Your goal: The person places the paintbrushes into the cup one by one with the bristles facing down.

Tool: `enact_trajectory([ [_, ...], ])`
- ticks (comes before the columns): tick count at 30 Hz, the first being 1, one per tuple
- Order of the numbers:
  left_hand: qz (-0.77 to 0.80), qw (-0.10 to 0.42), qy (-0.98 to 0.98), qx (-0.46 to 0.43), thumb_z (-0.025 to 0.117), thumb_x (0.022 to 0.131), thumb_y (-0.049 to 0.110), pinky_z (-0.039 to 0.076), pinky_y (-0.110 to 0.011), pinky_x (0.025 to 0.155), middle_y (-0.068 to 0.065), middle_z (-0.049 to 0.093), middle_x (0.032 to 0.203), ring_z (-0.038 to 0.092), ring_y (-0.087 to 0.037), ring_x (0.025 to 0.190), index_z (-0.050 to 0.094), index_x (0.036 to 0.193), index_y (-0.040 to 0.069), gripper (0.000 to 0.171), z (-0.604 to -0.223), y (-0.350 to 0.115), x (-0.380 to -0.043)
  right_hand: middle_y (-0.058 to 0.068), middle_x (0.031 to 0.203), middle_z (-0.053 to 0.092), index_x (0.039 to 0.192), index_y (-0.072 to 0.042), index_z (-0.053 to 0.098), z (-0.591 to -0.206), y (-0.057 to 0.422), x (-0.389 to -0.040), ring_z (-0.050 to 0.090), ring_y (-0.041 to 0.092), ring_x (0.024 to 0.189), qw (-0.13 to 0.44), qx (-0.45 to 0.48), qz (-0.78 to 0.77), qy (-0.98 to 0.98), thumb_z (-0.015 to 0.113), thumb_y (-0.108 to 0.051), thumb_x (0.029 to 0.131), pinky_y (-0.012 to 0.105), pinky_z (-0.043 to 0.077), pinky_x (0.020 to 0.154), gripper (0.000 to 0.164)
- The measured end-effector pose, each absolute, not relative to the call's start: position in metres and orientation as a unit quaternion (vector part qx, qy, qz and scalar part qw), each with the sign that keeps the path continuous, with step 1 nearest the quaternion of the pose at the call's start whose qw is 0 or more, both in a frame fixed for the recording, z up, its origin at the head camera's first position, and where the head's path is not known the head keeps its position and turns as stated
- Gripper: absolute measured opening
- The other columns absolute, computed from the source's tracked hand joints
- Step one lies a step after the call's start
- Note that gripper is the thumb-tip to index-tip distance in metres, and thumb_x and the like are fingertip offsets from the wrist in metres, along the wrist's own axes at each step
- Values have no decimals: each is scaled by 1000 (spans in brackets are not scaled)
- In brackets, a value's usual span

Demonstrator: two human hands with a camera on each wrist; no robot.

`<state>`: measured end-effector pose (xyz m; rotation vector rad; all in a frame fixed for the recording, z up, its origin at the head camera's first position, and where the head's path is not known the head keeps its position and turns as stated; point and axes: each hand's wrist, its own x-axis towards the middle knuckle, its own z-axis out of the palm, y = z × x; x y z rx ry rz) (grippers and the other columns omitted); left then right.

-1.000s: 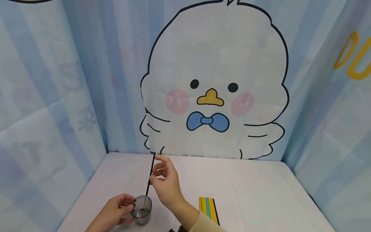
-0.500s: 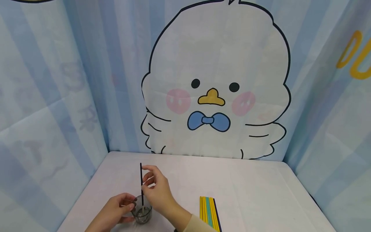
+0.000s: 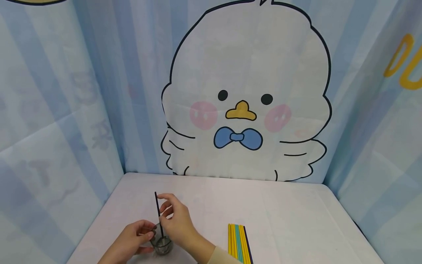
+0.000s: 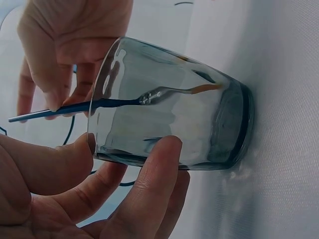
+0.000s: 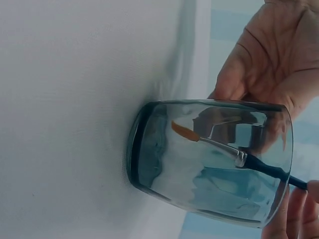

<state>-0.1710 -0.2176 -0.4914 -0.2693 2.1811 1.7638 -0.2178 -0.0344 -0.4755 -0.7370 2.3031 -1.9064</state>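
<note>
- The right hand (image 3: 179, 223) pinches a dark-handled brush (image 3: 157, 202) between thumb and fingers, with the index fingertip near the handle's upper end.
- The left hand (image 3: 132, 238) grips the side of a clear glass (image 4: 194, 124), the thumb at its rim.
- The brush is inside the glass with its orange-brown bristles (image 5: 184, 130) downward, close to the thick base; whether they touch it, I cannot tell.
- The step in hand is, in my judgement, the placing of this brush into the glass. The next move seems to call for loosening the right fingers gently, so the handle can lean on the rim, while the left hand steadies the glass.
- The glass stands upright on the tabletop (image 3: 290, 220), nearer to its left edge than to its right.
- Thin yellow, turquoise and dark sticks (image 3: 239, 244) lie side by side, between the glass and the right edge.
- Behind the far edge hangs a curtain (image 3: 240, 66) with a chick drawing.
</note>
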Motion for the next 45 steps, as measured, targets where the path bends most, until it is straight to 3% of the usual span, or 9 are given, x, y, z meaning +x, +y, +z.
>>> enact_trajectory([
  [8, 615, 156, 767, -98, 58, 109, 1, 71, -47, 83, -22, 66, 119, 66, -27, 105, 58, 132, -12, 26, -491, -217, -171, -1, 99, 67, 140, -26, 64, -476, -36, -216, 66, 10, 86, 38, -233, -613, 754, 68, 12, 88, 15, 58, 72, 65],
  [15, 613, 157, 768, -99, 58, 109, 1, 71, -48, 84, -23, 65, 120, 67, -29, 108, 57, 131, -13, 26, -490, -216, -172, 2, 107, 75, 146, -24, 60, -480, -35, -216, 72, 2, 91, 46, -231, -635, 736, 68, 11, 90, 14, 61, 77, 67],
  [25, 600, 148, 778, -117, 59, 107, -2, 71, -47, 82, -25, 66, 119, 69, -29, 105, 60, 127, -12, 22, -490, -213, -171, 10, 116, 76, 150, -19, 58, -475, -25, -217, 76, 16, 101, 87, -176, -705, 682, 65, 13, 90, 23, 68, 79, 69],
  [32, 595, 143, 782, -118, 60, 106, -2, 71, -47, 81, -24, 66, 118, 69, -27, 103, 60, 126, -11, 22, -489, -211, -171, 22, 123, 72, 152, -13, 56, -472, -9, -214, 77, 35, 108, 98, -167, -726, 660, 65, 12, 90, 32, 71, 79, 68],
  [39, 588, 138, 786, -131, 61, 106, -3, 71, -46, 79, -25, 67, 117, 69, -29, 102, 62, 125, -10, 21, -491, -209, -172, 19, 124, 72, 152, -15, 56, -470, 9, -213, 76, 30, 107, 107, -146, -730, 659, 67, 10, 91, 41, 72, 81, 67],
  [45, 584, 141, 788, -133, 62, 105, -2, 71, -45, 79, -25, 66, 117, 67, -31, 102, 61, 126, -9, 22, -494, -209, -174, 16, 125, 71, 153, -14, 56, -466, 26, -211, 76, 30, 109, 111, -142, -724, 665, 67, 7, 93, 40, 72, 82, 64],
])
